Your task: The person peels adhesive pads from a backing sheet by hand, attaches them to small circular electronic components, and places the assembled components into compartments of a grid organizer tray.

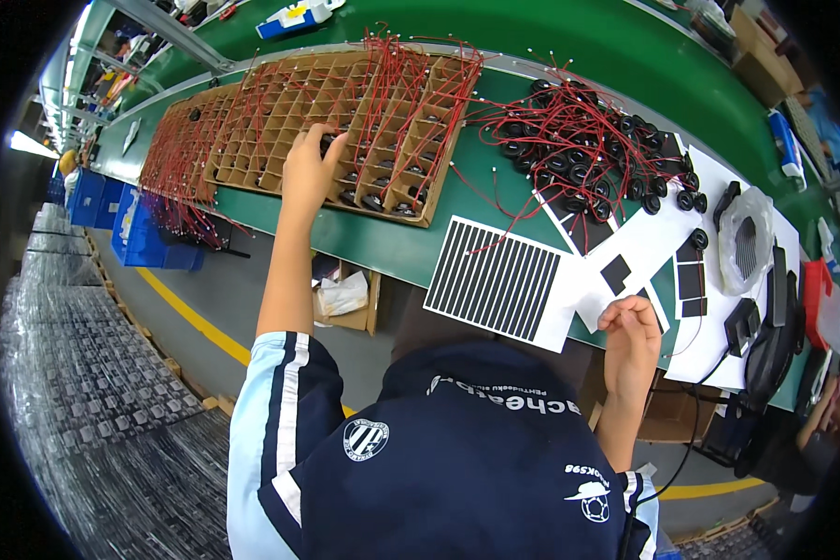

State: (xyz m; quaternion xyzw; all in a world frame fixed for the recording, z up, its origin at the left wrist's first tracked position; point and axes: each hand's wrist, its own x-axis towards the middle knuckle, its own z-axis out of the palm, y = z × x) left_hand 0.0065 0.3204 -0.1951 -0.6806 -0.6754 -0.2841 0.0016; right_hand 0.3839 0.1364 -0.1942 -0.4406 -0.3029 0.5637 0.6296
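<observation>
My left hand point(310, 173) reaches over a cardboard divider tray point(275, 117). Its thumb and fingers close on a small round black part point(327, 143) that looks like a little speaker. Several such black parts with red wires sit in the tray's cells at the right end. My right hand point(632, 341) is held above the bench's near edge, beside the white papers. Its fingers are curled toward the thumb, and whatever may be between them is hidden. A white sheet with black adhesive-looking strips point(495, 280) lies between my hands.
A tangled pile of round black parts with red wires point(579, 154) lies on the green bench point(471, 191). Another wired tray point(182, 140) stands farther left. Blue bins point(149, 233) are beyond the bench's left part. At right lie a plastic-wrapped roll point(745, 238) and a red bin point(823, 299).
</observation>
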